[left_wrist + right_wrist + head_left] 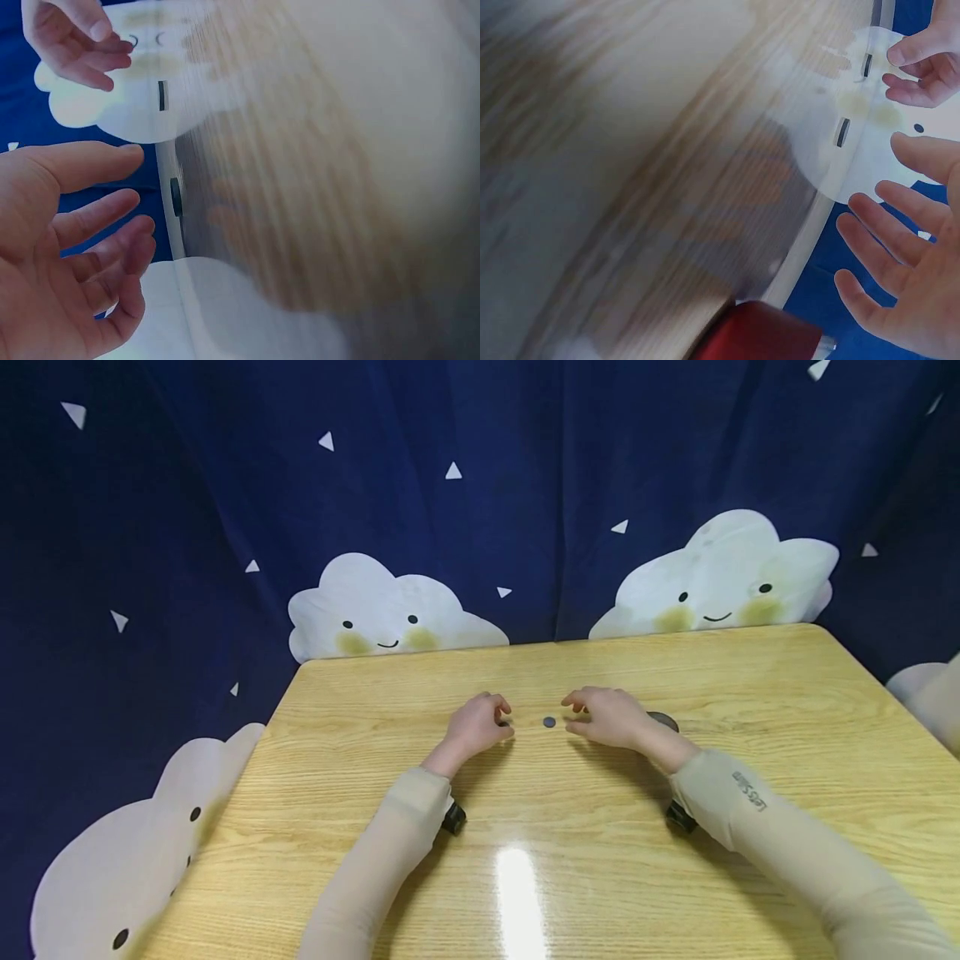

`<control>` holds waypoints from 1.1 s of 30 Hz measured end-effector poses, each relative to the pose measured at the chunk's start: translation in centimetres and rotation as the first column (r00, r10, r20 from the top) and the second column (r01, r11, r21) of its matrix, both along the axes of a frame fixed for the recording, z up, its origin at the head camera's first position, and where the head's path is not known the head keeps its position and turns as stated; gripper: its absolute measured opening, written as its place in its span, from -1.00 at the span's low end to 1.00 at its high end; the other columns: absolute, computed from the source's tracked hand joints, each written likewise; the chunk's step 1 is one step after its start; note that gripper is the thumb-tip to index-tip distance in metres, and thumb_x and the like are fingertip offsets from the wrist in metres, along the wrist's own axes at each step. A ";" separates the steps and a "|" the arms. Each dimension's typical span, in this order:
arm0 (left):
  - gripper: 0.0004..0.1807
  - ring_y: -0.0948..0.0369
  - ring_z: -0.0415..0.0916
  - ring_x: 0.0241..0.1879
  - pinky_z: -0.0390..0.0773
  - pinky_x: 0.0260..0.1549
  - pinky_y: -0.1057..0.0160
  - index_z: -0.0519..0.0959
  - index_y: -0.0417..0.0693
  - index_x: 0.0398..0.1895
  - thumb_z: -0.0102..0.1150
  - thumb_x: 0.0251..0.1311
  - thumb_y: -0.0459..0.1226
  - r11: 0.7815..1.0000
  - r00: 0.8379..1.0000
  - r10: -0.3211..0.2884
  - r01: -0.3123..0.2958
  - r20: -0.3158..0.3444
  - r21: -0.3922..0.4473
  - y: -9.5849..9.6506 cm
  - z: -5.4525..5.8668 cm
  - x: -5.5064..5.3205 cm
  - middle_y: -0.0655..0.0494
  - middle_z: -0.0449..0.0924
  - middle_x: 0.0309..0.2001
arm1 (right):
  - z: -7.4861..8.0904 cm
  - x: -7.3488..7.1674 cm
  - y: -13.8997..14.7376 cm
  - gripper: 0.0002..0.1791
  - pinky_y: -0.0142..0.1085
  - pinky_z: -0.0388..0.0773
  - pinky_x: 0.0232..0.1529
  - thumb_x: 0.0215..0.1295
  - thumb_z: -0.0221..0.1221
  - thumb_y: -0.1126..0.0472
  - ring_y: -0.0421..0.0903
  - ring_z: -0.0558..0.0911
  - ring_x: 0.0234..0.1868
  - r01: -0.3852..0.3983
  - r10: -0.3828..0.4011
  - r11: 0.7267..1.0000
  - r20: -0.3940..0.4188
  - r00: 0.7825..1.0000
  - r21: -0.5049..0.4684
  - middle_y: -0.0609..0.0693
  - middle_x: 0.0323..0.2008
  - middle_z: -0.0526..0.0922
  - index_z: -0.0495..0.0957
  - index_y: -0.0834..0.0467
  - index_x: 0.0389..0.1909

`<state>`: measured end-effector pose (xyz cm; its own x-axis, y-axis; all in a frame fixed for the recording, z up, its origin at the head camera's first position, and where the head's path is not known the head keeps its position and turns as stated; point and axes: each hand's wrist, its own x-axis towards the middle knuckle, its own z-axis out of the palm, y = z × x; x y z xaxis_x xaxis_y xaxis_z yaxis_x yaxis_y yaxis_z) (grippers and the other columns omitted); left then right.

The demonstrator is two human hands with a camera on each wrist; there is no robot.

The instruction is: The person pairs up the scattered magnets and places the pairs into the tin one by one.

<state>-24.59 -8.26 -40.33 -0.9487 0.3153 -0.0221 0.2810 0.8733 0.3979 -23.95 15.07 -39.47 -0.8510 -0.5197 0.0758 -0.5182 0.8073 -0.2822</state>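
Note:
A small dark disc [549, 722] lies on the wooden table between the two hands, nearer the right fingertips. My left hand [477, 724] hovers low with loosely bent fingers, holding nothing. By its thumb and fingers is a second dark disc [505, 723], partly covered by the hand in the head view; the left wrist view shows this disc [176, 196] apart from the fingertips. My right hand [607, 717] faces it from the other side, fingers spread and bent, with nothing in them. Both discs, the nearer one [843, 133] included, show in the right wrist view.
A dark rounded object [664, 720] sits behind the right wrist, partly hidden by it. The right wrist view has a red object [761, 331] with a metal tip on the table [375, 693]. A dark blue curtain [525, 460] with clouds hangs at the table's back edge.

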 end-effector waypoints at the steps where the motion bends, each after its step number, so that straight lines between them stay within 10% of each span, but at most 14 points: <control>1: -0.67 0.23 0.37 -0.43 0.34 -0.50 0.29 0.55 -0.02 -0.13 0.26 0.01 -0.16 1.000 1.000 0.001 -0.001 -0.001 -0.011 0.0 0.0 0.0 0.12 0.45 -0.33 | 0.0 0.0 -0.1 -0.55 -0.02 0.48 -0.17 0.14 0.19 0.05 0.05 0.60 -0.17 -0.001 0.001 1.000 0.005 1.000 0.001 0.09 -0.17 0.62 0.49 0.19 0.02; 33: -0.79 0.19 0.49 -0.34 0.47 -0.36 0.19 0.61 -0.01 -0.24 0.25 0.02 -0.22 0.994 0.998 -0.012 0.019 0.069 -0.109 0.1 0.1 -0.1 0.15 0.59 -0.34 | -1.2 -0.5 -3.4 -0.63 -0.15 0.43 -0.36 0.12 0.22 0.09 -0.10 0.46 -0.37 0.032 -0.036 0.993 0.037 0.999 0.112 0.04 -0.26 0.50 0.55 0.14 -0.05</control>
